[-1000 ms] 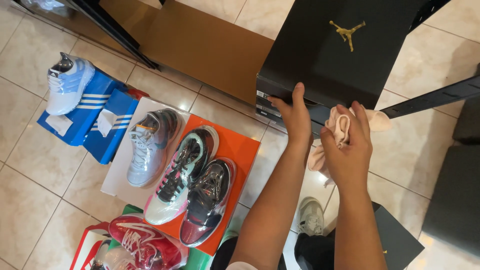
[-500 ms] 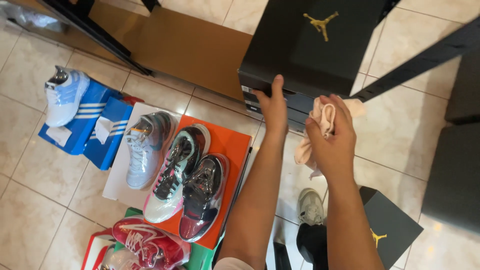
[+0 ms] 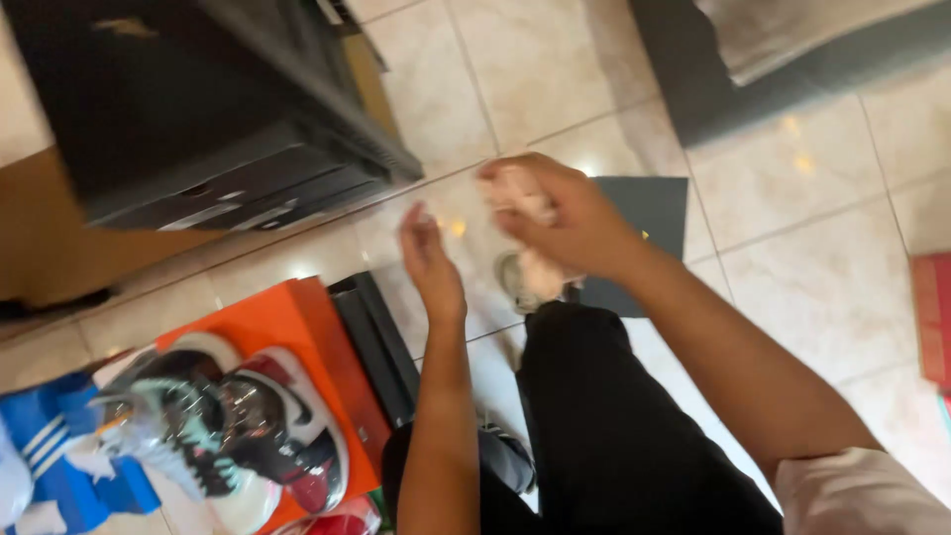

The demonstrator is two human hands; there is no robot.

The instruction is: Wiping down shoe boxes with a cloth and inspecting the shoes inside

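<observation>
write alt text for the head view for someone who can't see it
The right hand grips a crumpled pale pink cloth above a tiled floor, the left hand open beside it. A large black box sits upper left; sneakers rest on an orange box.

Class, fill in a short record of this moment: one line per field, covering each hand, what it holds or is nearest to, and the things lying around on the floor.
Left hand: left hand open, holding nothing, raised over the tiled floor
Right hand: right hand closed around a pale pink cloth
Above the hands: large black box, not touched
Lower left: orange box with wrapped sneakers lying on it
Far left: blue striped box
Behind the right hand: flat dark lid on the floor
</observation>
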